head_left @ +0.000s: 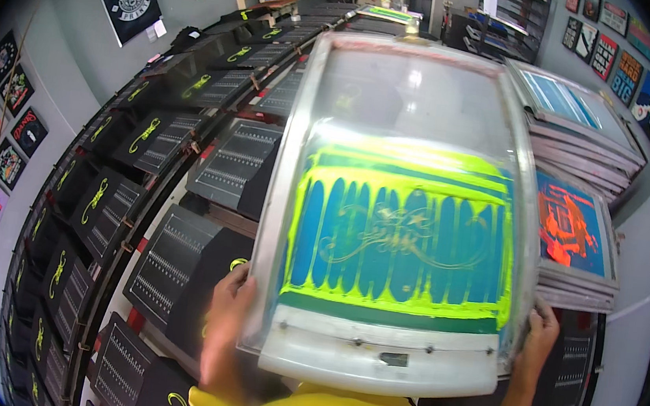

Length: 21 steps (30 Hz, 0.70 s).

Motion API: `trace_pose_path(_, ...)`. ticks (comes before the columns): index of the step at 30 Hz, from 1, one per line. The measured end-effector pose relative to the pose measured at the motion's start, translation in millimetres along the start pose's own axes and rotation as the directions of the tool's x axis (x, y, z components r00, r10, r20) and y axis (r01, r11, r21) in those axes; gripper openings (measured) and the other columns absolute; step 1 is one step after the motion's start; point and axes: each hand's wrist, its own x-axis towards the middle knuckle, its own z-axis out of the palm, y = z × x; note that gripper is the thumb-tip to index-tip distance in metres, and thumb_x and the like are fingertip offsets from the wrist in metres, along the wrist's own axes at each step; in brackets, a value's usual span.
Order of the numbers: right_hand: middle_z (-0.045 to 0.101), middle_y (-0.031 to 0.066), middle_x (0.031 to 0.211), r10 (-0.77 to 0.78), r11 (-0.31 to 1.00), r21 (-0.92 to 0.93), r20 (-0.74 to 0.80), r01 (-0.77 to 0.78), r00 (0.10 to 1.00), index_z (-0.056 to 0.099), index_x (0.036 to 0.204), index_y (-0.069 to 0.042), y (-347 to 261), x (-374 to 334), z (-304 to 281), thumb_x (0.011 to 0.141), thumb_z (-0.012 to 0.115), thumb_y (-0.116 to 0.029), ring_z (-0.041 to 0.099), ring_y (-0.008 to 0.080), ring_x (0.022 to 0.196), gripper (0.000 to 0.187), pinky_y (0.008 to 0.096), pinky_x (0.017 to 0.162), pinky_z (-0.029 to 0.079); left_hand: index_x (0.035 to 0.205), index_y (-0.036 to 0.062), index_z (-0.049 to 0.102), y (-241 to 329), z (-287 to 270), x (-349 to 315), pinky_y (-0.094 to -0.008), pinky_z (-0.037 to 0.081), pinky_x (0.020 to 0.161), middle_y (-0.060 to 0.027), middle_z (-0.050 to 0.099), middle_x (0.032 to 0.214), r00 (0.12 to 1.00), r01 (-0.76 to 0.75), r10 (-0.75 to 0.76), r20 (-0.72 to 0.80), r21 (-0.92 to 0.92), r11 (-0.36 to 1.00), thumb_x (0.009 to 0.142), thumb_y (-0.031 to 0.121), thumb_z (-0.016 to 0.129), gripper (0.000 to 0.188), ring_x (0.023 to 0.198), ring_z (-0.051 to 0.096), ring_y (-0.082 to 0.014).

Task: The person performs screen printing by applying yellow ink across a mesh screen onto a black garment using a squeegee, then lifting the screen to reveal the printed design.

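Note:
A silk-screen frame (287, 167) with a pale metal rim is held up in front of me, over the printing tables. Across the nearer half of its mesh, bright yellow-green ink (394, 296) surrounds a blue stencil area (400, 243) with a curling line design. The far half of the mesh is see-through. Along the near end runs a pale bar (380, 355) with small screws and a slot. My left hand (230, 312) is closed round the frame's near left edge, and my right hand (539, 336) grips the near right edge. Some of their fingers are hidden behind it.
Long tilted rows of black fabric pieces (115, 205) with yellow-green curly prints extend along the left, alongside dark dotted boards (172, 262). A stack of screens (584, 147) rises at right, near an orange-inked screen (568, 225). Farther back stands a dark rack (514, 21).

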Motion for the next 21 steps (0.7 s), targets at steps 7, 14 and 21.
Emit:
trace_pose_path(7,0.068,0.0152,0.104,0.041,0.984,-0.178,0.257,0.005,0.966,0.063,0.116,0.006,31,66,169,0.086,0.051,0.000,0.063,0.0168,0.090,0.034,0.0283,0.083,0.050,0.107,-0.0047,0.062,-16,-33,56,-0.0300,0.045,0.069,-0.0049,0.061,0.084,0.968,0.160,-0.071,-0.239,0.379,0.911,0.094,0.020,0.053,0.029,0.077,0.053,-0.0116)
trace_pose_path(14,0.070,0.0157,0.096,-0.046,0.999,0.023,0.453,0.040,0.890,0.065,0.110,0.008,60,118,309,0.085,0.047,0.002,0.066,0.0177,0.084,0.032,0.0284,0.077,0.051,0.100,-0.0096,0.058,-38,-59,109,-0.0315,0.042,0.068,-0.0080,0.058,0.082,0.889,0.198,0.029,-0.457,0.440,0.876,0.096,0.021,0.046,0.033,0.075,0.051,-0.0153)
trace_pose_path(21,0.071,0.0169,0.095,0.006,0.999,-0.035,0.546,0.015,0.838,0.066,0.109,0.006,82,185,388,0.084,0.047,-0.001,0.067,0.0184,0.084,0.032,0.0289,0.079,0.051,0.115,-0.0161,0.054,-35,-22,156,-0.0345,0.042,0.088,-0.0217,0.061,0.107,0.751,0.291,0.092,-0.653,0.454,0.842,0.098,0.029,0.045,0.049,0.096,0.055,-0.0238)
